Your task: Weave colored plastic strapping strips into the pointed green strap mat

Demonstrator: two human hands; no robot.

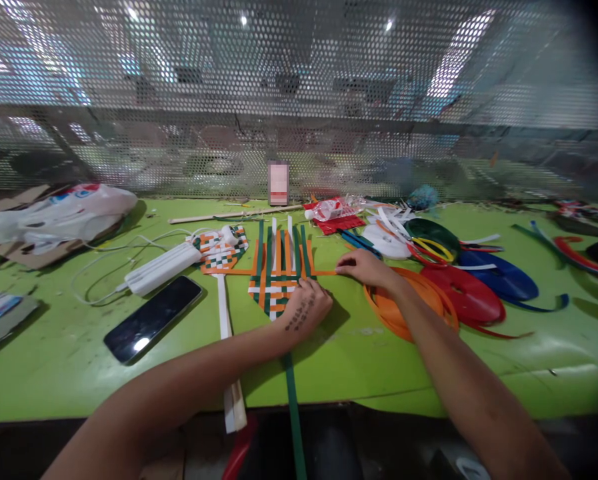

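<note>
Over a green worktop (369, 373), before a perforated screen (279, 127), pinching an orange strip (323, 273) in the right grip (363, 266), touching the woven piece (277, 285) beneath the left grip (309, 307), with closure there unclear.

Lime-green tabletop (379, 373) (a glossy one) beneath black phone (153, 320), woven strips (262, 293), orange coil (433, 297), red coil (481, 303)

Woven piece (275, 293): orange, green, white checks.
</note>
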